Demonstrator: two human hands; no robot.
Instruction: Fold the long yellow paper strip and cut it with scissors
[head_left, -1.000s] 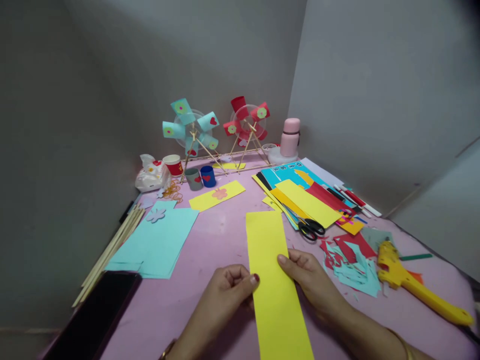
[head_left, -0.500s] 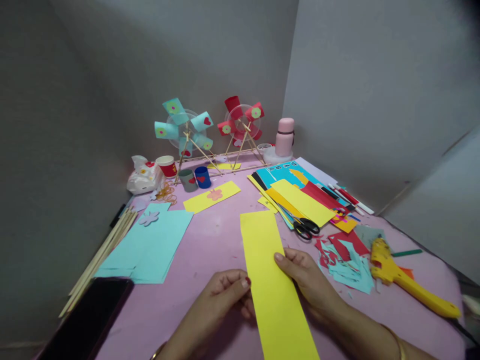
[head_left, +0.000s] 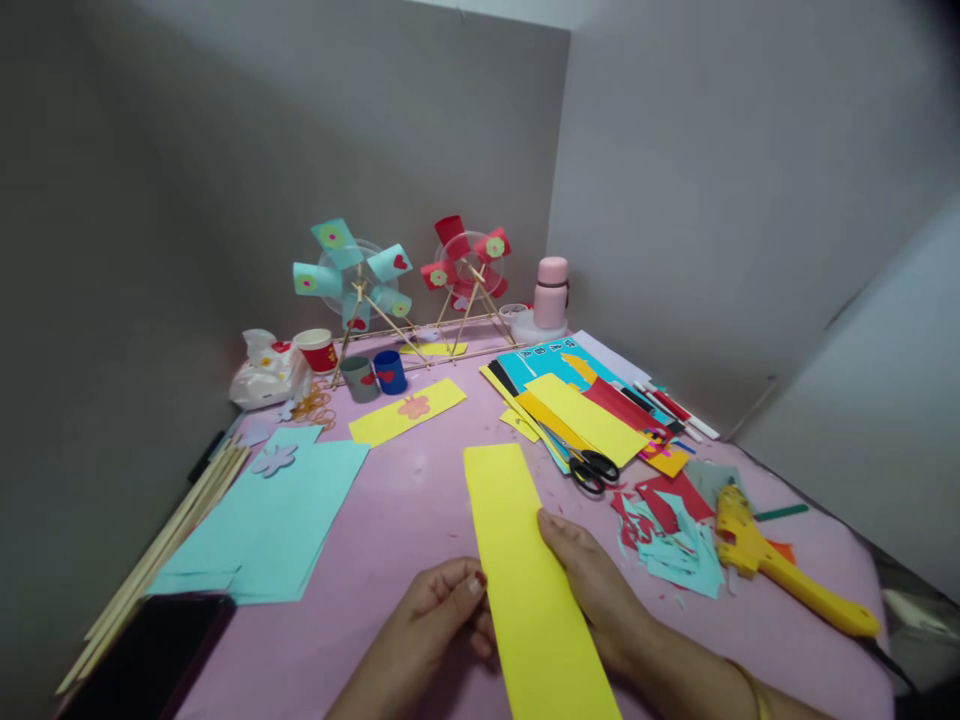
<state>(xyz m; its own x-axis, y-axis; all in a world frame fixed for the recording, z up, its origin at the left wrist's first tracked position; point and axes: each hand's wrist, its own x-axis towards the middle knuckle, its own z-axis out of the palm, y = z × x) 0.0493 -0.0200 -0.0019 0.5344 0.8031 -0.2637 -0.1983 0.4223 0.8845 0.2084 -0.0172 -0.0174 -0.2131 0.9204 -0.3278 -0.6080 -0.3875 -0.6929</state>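
Observation:
A long strip of yellow paper (head_left: 529,590) is held up over the near part of the pink table (head_left: 397,530). My right hand (head_left: 592,580) grips its right edge, thumb on the front face and fingers behind. At the left edge, my left hand (head_left: 446,610) is closed with thumb and forefinger pinching the paper. The strip's lower end runs out of view. Beyond it lies a yellow strip (head_left: 375,428) with an orange flower shape (head_left: 414,405). Black-handled scissors (head_left: 592,470) rest on the coloured sheets to the right.
Light-blue sheets (head_left: 300,520), a phone (head_left: 150,655) and wooden sticks (head_left: 161,550) lie left. Two paper-bladed wheels, blue (head_left: 337,245) and red (head_left: 450,235), stand at the back with a pink flask (head_left: 552,290). Paper scraps (head_left: 682,545) and a yellow glue gun (head_left: 787,570) lie right.
The view has shifted slightly, so the table's contents sit lower and further left. Both hands still hold the yellow strip in nearly the same way.

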